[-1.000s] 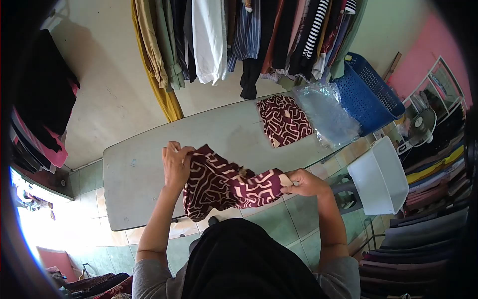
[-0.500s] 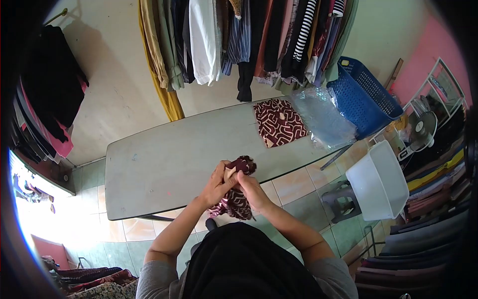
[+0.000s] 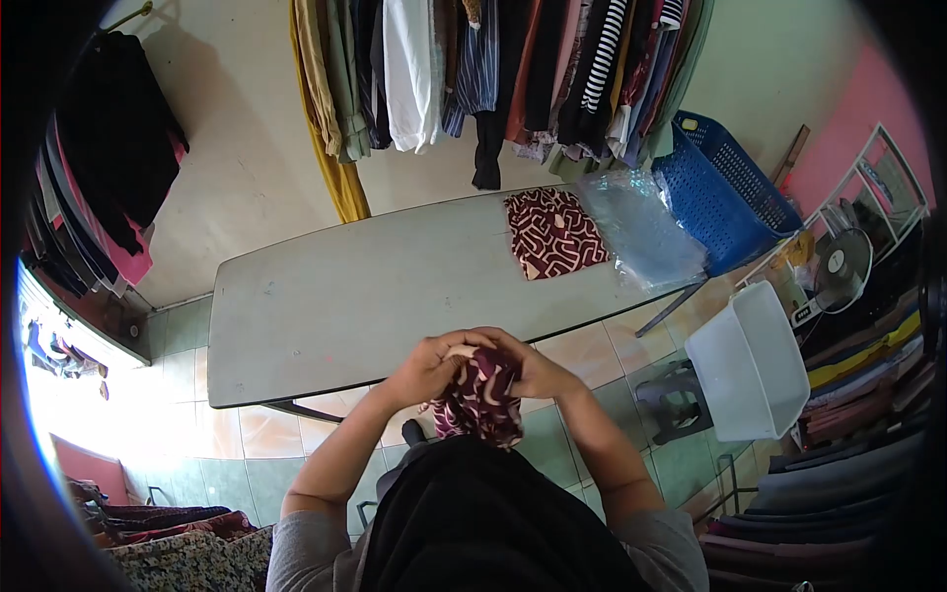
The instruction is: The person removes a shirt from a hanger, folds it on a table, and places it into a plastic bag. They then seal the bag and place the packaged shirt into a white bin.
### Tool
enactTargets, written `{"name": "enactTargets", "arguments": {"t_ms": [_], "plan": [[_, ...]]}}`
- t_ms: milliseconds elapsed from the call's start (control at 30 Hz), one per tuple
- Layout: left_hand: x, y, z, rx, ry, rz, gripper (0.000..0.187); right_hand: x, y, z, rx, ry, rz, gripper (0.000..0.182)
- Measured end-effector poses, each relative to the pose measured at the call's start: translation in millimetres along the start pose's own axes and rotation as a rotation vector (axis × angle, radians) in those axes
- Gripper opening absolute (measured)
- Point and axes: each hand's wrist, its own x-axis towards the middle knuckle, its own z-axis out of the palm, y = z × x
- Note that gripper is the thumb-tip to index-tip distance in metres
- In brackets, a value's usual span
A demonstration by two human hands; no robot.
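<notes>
A maroon and cream patterned cloth (image 3: pixel 480 400) hangs bunched in front of my body, close to the table's near edge. My left hand (image 3: pixel 431 367) grips its upper left part, with the fingers curled over the top. My right hand (image 3: pixel 533 367) is closed on its upper right side, and the fingertips of both hands nearly meet. Some fingers are hidden by the fabric. On the grey table (image 3: pixel 345 306) lies a flat folded cloth (image 3: pixel 555 234) with the same pattern, beside clear plastic bags (image 3: pixel 646 237).
A blue basket (image 3: pixel 730 192) stands at the table's right end. Right of the table are a white tub (image 3: pixel 748 360), a grey stool (image 3: pixel 674 400) and a fan (image 3: pixel 843 261). Clothes (image 3: pixel 493 74) hang along the wall behind. More garments (image 3: pixel 118 148) hang at the left.
Both hands have turned over the cloth, and their grip now sits along its top. The cloth has opened out somewhat and shifted slightly right. The view has tilted a little.
</notes>
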Motion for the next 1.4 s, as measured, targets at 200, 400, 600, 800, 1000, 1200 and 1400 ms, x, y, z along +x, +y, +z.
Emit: {"name": "enactTargets", "arguments": {"t_ms": [200, 400, 600, 800, 1000, 1200, 1400], "plan": [[-14.6, -7.6, -64.9, 0.359, 0.915, 0.22, 0.019, -28.4, 3.6, -45.8, -0.688, 0.476, -0.12, 0.034], [-35.9, 19.0, -81.1, 0.79, 0.86, 0.231, 0.015, -44.0, -71.9, -71.0, -1.029, 0.561, -0.222, 0.019], [-63.9, 30.2, -105.8, 1.055, 0.513, 0.356, 0.011, -49.0, -114.8, -84.7, -1.228, 0.684, -0.232, 0.027], [-85.6, 8.7, -137.3, 1.249, 0.936, 0.429, 0.032, -48.4, -124.8, -83.8, -1.34, 0.892, -0.538, 0.029], [-123.5, -1.1, -157.6, 0.906, 1.294, 0.207, 0.037, -49.7, -110.5, -103.2, -1.401, 0.717, -0.251, 0.016], [-165.9, -20.4, -164.3, 0.96, 1.397, 0.143, 0.03, -42.3, -90.4, -113.9, -1.271, 0.586, -0.008, 0.004], [-247.8, -23.8, -188.6, 0.756, 1.473, 0.031, 0.012, -43.0, -110.0, -104.3, -1.006, 0.647, -0.06, 0.014]]}}
